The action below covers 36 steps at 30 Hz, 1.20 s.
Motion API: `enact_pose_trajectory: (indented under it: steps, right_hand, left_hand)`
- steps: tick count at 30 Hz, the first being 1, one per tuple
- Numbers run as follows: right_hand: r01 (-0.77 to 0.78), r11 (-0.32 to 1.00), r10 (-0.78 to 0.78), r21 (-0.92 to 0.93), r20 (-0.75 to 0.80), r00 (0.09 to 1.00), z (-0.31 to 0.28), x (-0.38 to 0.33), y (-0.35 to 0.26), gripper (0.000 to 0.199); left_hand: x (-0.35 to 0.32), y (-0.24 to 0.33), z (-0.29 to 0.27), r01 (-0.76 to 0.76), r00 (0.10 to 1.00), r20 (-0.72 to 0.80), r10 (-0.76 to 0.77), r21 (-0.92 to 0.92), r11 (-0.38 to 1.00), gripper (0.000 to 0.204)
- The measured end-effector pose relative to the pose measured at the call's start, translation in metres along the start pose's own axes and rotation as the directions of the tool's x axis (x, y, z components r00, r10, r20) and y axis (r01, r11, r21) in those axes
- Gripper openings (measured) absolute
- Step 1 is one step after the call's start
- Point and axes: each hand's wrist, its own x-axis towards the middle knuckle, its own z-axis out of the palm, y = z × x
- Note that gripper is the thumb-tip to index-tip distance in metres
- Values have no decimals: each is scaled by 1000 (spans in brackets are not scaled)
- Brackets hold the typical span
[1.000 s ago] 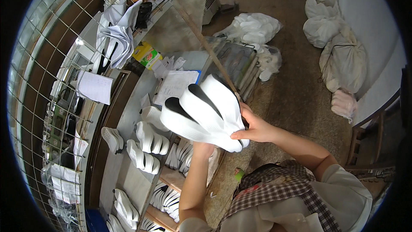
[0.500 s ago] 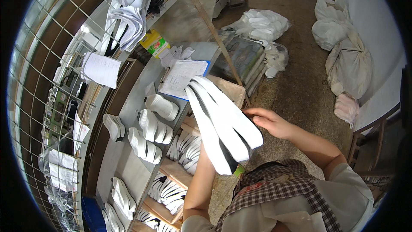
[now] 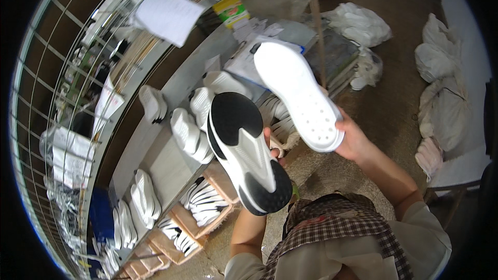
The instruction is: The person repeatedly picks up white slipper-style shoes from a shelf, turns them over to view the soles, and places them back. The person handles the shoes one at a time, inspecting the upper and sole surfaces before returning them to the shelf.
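In my left hand (image 3: 271,144) is a shoe sole (image 3: 246,150), its black and white tread side turned up. The edge of another sole shows along its left side. Most of that hand is behind the soles; its fingertips curl round the right edge. My right hand (image 3: 354,137) grips a white shoe sole (image 3: 298,91) by its near right end, with the dotted, smooth white face showing. The two held soles are apart, both tilted over the bench edge.
On the grey bench (image 3: 161,163) to the left stand several groups of white soles (image 3: 189,132), with a clipboard (image 3: 241,65) farther back. Open boxes of soles (image 3: 205,202) sit below. A wire mesh (image 3: 57,72) borders the left. White bags (image 3: 446,103) line the right wall.
The soles, held together in one stack before, are now split between my hands. One has moved right in my right hand; the left hand's sole shows its black tread. The view has shifted.
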Motion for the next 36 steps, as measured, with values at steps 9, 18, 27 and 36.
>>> enact_pose_trajectory:
  steps: [9, 18, 27, 36]
  right_hand:
    - [-295, 914, 203, -280, -314, 928, 17, 165, 78, 46]
    - [-489, 739, 322, -463, -394, 861, 8, 274, 135, 43]
    - [221, 338, -199, -915, 161, 967, 45, 194, 87, 39]
    - [76, 773, 121, -629, 264, 957, 74, 37, 54, 82]
  left_hand:
    - [-49, 78, 4, -115, 993, 13, 120, -206, 972, 69]
    - [-61, 122, -19, -172, 941, 265, 208, -153, 973, 85]
    - [-47, 90, 16, -275, 813, -508, 285, 97, 957, 33]
    - [14, 23, -21, 158, 854, -520, -21, 219, 963, 46]
